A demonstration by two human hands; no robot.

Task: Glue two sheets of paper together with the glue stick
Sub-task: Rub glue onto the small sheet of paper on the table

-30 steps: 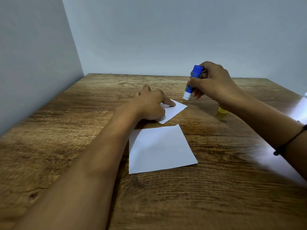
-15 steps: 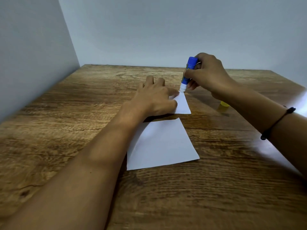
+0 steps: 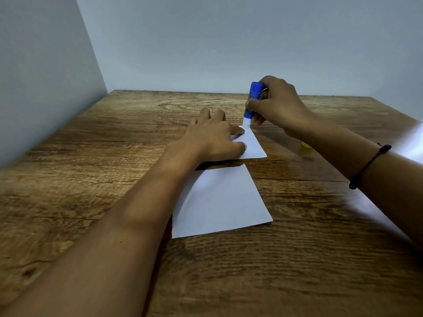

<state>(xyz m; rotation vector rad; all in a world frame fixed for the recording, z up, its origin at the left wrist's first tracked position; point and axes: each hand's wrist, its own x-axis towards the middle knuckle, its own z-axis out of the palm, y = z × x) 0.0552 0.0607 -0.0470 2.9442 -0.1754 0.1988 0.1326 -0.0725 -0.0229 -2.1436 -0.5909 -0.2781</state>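
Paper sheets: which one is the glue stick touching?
The far sheet, pinned under the left hand; the glue stick meets its far corner. The near sheet lies untouched.

far sheet (image 3: 253,146) behind near sheet (image 3: 219,202) — cap (image 3: 305,148) right (on table (image 3: 91,179)).

The left hand (image 3: 212,138) covers most of the far sheet (image 3: 253,145); the right forearm (image 3: 343,152) half-hides a blurred yellow cap (image 3: 305,149).
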